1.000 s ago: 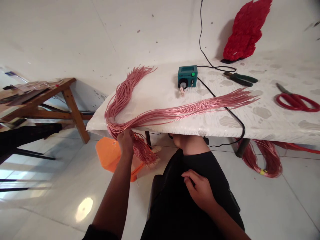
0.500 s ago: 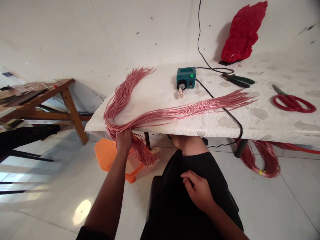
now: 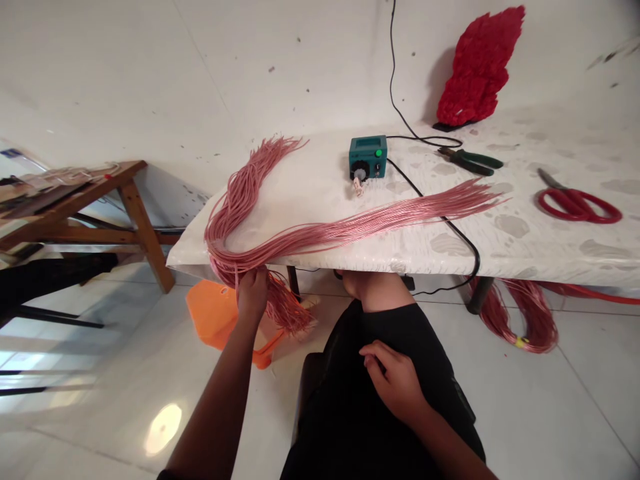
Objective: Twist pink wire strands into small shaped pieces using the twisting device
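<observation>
A long bundle of pink cords lies bent across the table, one part curving up toward the wall and another stretching right. More cords hang off the table's front edge at the left. My left hand is closed round these hanging cords just below the edge. On my thigh rests my right hand, its fingers curled loosely; whether anything is in them is hidden. A small teal device with a green button stands behind the cords.
Green-handled pliers, red scissors and a red ruffled object are at the right. A black cable crosses under the cords. An orange stool stands below. Another cord bundle hangs at the lower right.
My left hand has shifted slightly right and down along the hanging cords. My right hand has stayed on the thigh. The whole view has moved a little.
</observation>
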Demonstrator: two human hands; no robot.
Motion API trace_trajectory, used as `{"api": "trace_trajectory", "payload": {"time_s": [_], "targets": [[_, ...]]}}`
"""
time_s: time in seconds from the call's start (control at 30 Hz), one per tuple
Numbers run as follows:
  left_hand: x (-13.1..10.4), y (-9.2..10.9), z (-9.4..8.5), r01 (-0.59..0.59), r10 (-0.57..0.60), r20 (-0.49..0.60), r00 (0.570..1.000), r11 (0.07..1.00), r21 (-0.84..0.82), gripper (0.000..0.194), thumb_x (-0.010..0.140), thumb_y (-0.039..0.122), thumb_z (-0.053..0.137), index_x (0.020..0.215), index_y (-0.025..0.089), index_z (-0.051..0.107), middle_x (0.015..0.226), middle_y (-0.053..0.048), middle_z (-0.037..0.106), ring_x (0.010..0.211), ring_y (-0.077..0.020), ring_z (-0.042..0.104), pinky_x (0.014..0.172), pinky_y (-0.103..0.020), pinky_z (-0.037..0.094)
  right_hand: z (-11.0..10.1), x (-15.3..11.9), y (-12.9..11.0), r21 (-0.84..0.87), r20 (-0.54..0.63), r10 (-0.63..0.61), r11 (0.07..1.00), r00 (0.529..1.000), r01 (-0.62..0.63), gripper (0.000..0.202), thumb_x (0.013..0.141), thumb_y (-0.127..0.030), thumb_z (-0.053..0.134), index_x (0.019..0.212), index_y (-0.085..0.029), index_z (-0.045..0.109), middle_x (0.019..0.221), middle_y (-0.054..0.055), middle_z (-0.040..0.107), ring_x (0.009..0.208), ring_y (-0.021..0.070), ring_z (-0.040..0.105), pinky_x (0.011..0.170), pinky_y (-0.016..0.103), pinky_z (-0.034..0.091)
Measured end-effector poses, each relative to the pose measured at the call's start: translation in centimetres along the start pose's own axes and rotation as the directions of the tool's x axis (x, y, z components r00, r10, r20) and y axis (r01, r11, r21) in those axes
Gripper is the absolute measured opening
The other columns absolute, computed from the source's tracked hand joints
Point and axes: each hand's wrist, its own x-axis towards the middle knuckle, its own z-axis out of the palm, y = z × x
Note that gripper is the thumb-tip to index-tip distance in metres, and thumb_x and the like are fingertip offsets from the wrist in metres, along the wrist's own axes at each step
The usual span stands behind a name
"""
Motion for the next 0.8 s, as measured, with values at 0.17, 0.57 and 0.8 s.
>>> {"api": "trace_trajectory", "payload": {"time_s": [0.17,0.57,0.8], "targets": [[-1.7,-0.6,0.9,-0.058,0.015,0.143,0.990,0.953,0.296,0.013,0.078,0.031,0.061,0.088,0.022,0.061,0.086,-0.009,0.067,0.085,-0.0294,0.063,0.078,-0.039,0.048,0.1,-0.1,0.1,-0.005,0.005,0.005,1.000,1.000,-0.005,0.023,0.094,-0.018,0.044,0.096,-0.023,0.067,0.084,0.002,0.070,0.070,0.0148,0.068,0.057,0.023,0.047],[-5.1,5.1,-1.9,-0.309,0.006,0.464,0.886,0.754,0.580,0.016,0.085,0.038,0.059,0.085,0.027,0.072,0.079,-0.007,0.072,0.072,-0.0288,0.065,0.064,-0.033,0.039,0.0,0.1,0.1,-0.008,0.003,-0.004,1.000,1.000,0.004,0.023,0.094,-0.017,0.044,0.095,-0.023,0.067,0.084,0.002,0.070,0.073,0.0161,0.069,0.065,0.026,0.050],[-3.9,10.3,0.2,-0.566,0.401,0.444,0.801,0.750,0.344,0.023,0.090,0.035,0.060,0.110,0.026,0.068,0.102,-0.005,0.073,0.095,-0.0254,0.066,0.086,-0.034,0.046,-0.1,0.2,0.1,-0.011,0.023,0.008,1.000,1.000,-0.008,0.024,0.094,-0.018,0.044,0.096,-0.023,0.067,0.083,0.001,0.070,0.071,0.0157,0.068,0.064,0.026,0.049]]}}
